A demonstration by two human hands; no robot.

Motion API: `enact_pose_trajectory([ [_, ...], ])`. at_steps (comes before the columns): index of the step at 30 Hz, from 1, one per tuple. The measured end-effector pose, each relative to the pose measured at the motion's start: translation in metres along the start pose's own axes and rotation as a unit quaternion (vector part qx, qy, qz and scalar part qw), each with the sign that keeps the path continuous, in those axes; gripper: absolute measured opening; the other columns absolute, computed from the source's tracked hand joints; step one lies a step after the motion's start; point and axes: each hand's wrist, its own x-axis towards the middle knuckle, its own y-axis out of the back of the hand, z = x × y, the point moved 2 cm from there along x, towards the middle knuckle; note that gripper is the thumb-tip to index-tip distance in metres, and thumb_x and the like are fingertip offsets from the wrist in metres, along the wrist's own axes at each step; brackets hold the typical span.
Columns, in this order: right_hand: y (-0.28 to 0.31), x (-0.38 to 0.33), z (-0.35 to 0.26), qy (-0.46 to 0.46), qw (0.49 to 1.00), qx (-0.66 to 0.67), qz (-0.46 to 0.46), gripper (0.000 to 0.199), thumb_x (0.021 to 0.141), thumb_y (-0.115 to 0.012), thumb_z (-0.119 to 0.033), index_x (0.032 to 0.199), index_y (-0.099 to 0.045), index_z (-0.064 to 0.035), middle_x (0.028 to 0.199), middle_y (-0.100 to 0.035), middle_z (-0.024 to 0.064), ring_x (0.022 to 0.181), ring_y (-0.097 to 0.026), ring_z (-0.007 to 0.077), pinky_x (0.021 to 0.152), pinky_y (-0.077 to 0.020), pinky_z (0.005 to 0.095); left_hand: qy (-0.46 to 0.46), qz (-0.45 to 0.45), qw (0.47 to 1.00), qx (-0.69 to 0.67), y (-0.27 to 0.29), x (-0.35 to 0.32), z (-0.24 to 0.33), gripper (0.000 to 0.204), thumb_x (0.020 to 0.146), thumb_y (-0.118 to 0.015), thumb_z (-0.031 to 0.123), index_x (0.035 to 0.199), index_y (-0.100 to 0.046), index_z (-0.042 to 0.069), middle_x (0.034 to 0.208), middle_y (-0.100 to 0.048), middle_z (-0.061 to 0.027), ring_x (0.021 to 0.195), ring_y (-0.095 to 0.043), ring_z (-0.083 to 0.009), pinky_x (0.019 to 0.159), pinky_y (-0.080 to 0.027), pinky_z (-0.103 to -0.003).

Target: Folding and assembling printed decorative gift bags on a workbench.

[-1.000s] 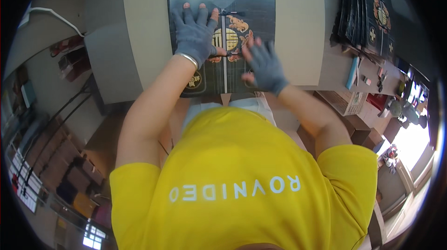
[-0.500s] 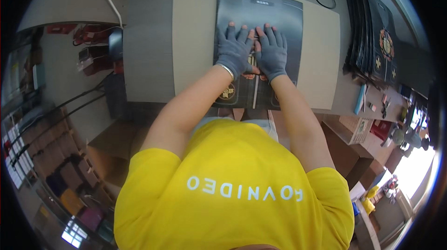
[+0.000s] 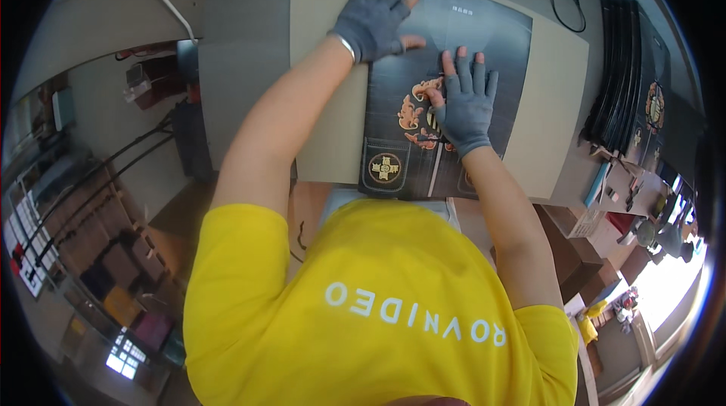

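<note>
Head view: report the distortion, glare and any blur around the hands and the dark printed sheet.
Head view: strong fisheye bend, so the beige board edges curve and a black rim rings the picture; overexposed glare at the lower right edge; left hand, right hand and dark printed sheet look sharp and evenly lit, with only faint sheen on the sheet.

A large dark, flattened paper sheet (image 3: 423, 103) printed with gold and orange ornaments and a round gold emblem lay flat on a beige cardboard board (image 3: 552, 103) on the tabletop, its long side running away from the person.
</note>
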Motion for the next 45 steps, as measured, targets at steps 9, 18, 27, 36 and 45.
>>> enact_pose_trajectory([
  [9, -0.004, -0.001, 0.000, 0.007, 1.000, 0.009, 0.009, 0.080, 0.087, -0.060, -0.055, 0.151, -0.038, -0.0121, 0.157, -0.034, 0.0110, 0.145, -0.027, 0.0388, 0.113, -0.0187, 0.0650, 0.050, -0.105, 0.993, 0.014, 0.009, 0.048, -0.029, 0.094, 0.086, -0.047, 0.070, 0.150, -0.033, 0.003, 0.157, -0.030, -0.0221, 0.147, -0.024, -0.0370, 0.116, -0.014, -0.061],
  [18, -0.010, 0.000, 0.004, 0.025, 0.998, -0.026, 0.055, 0.070, 0.094, -0.051, -0.052, 0.151, -0.038, -0.0132, 0.156, -0.037, 0.0107, 0.144, -0.030, 0.0387, 0.112, -0.0202, 0.0641, 0.028, -0.008, 0.986, -0.164, 0.027, -0.114, 0.104, 0.099, 0.079, -0.057, 0.071, 0.146, -0.039, 0.001, 0.154, -0.034, -0.0239, 0.144, -0.031, -0.0388, 0.116, -0.021, -0.056],
  [27, -0.014, 0.000, 0.001, 0.036, 0.994, -0.056, 0.084, 0.069, 0.095, -0.051, -0.049, 0.151, -0.037, -0.0116, 0.155, -0.038, 0.0124, 0.143, -0.032, 0.0390, 0.113, -0.0206, 0.0602, 0.050, -0.058, 0.974, -0.212, 0.047, -0.199, 0.199, 0.093, 0.081, -0.062, 0.062, 0.144, -0.042, -0.003, 0.154, -0.033, -0.0261, 0.144, -0.030, -0.0403, 0.118, -0.021, -0.051],
  [36, -0.017, -0.043, -0.015, 0.043, 0.997, -0.006, 0.063, 0.075, 0.093, -0.054, -0.047, 0.150, -0.033, -0.0029, 0.157, -0.029, 0.0210, 0.146, -0.026, 0.0395, 0.117, -0.0151, 0.0599, 0.157, 0.079, 0.979, -0.103, 0.015, -0.124, 0.133, 0.093, 0.084, -0.062, 0.056, 0.145, -0.034, -0.008, 0.151, -0.034, -0.0310, 0.143, -0.030, -0.0446, 0.117, -0.023, -0.054],
  [45, -0.004, -0.049, -0.018, 0.002, 1.000, 0.021, -0.009, 0.086, 0.086, -0.063, -0.050, 0.153, -0.031, -0.0060, 0.159, -0.028, 0.0184, 0.149, -0.021, 0.0369, 0.117, -0.0147, 0.0602, 0.150, -0.007, 0.988, 0.027, -0.036, 0.026, 0.007, 0.092, 0.088, -0.048, 0.064, 0.149, -0.033, -0.003, 0.156, -0.029, -0.0254, 0.147, -0.024, -0.0391, 0.119, -0.013, -0.055],
])
